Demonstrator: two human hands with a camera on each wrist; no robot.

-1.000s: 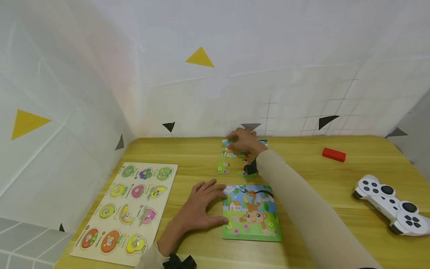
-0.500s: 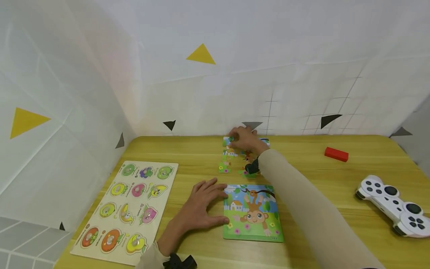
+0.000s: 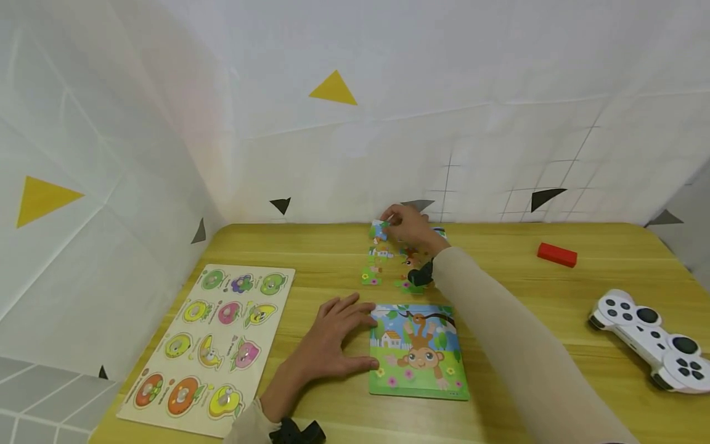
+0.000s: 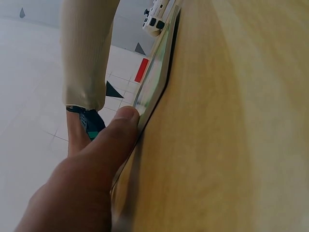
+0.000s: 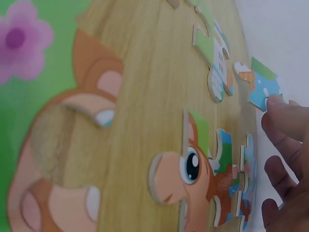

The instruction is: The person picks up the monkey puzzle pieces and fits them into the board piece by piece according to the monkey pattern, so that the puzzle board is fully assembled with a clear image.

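Puzzle piece [image 3: 379, 229]: pinched by right grip [image 3: 409, 227], at its left, far on counter [image 3: 322, 259]. Left grip [image 3: 330, 339]: unclenched, touching monkey picture [image 3: 418, 351].

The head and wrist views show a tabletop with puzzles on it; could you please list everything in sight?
wood-grain table: one, yellow-brown, centre
square monkey-picture board: one, mostly green and blue, near middle
loose flat jigsaw pieces: several, some hidden, multicoloured, far middle
pinched jigsaw piece: one, mainly blue, right fingertips
flat fruit-puzzle board: one, cream, left
small rectangular block: one, red, far right
game controller: one, white with dark buttons, right
triangle-patterned backdrop: one, mostly white, behind table
wrist devices: two, black, one per wrist
long sleeves: two, beige, both arms
left hand: one, bare, monkey-picture board's left edge
right hand: one, bare, far middle
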